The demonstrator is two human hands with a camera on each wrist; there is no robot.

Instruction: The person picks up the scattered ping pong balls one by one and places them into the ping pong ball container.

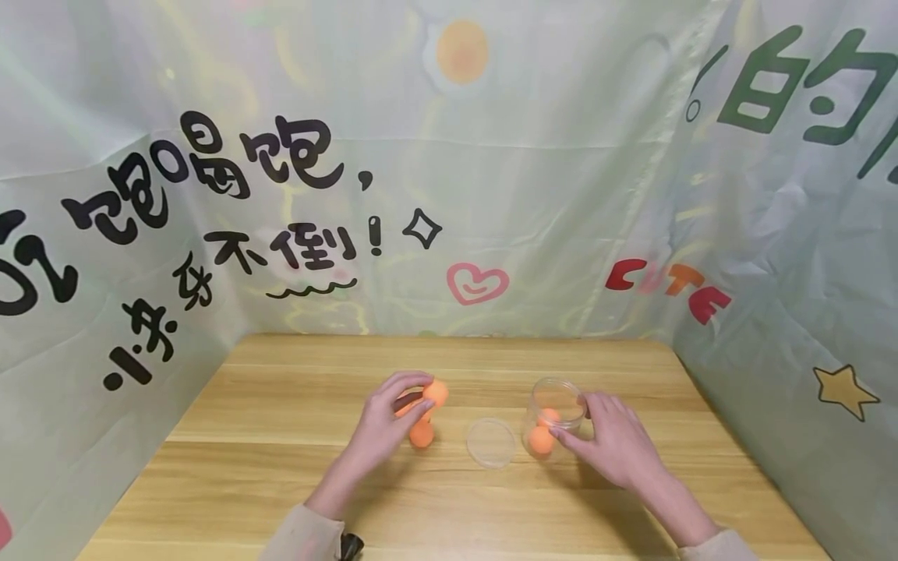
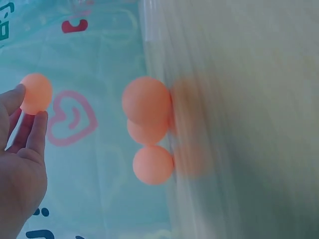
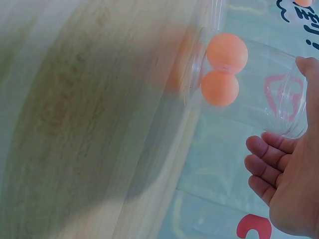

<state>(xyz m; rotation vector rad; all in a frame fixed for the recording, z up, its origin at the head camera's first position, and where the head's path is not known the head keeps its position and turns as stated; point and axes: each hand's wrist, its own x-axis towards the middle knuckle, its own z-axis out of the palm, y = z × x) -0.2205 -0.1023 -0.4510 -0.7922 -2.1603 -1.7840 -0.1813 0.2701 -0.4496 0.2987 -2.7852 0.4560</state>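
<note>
Between thumb and fingers, my left hand [image 1: 384,421] pinches an orange ball [image 1: 436,393], raised off the table. Beneath and beside that hand, more orange balls [image 1: 421,434] rest on the wood; the left wrist view shows three of these table balls [image 2: 153,165] close together. My right hand [image 1: 620,442] grips a clear jar [image 1: 556,389] near its rim, thumb on one side and fingers on the other. The jar stands upright with its mouth uncovered. Two orange balls [image 3: 220,88] sit at its bottom, seen through the wall.
A clear round lid [image 1: 491,442] lies flat on the wooden table [image 1: 449,499], between the jar and the loose balls. Printed cloth [image 1: 547,195] hangs along the table's back and both sides.
</note>
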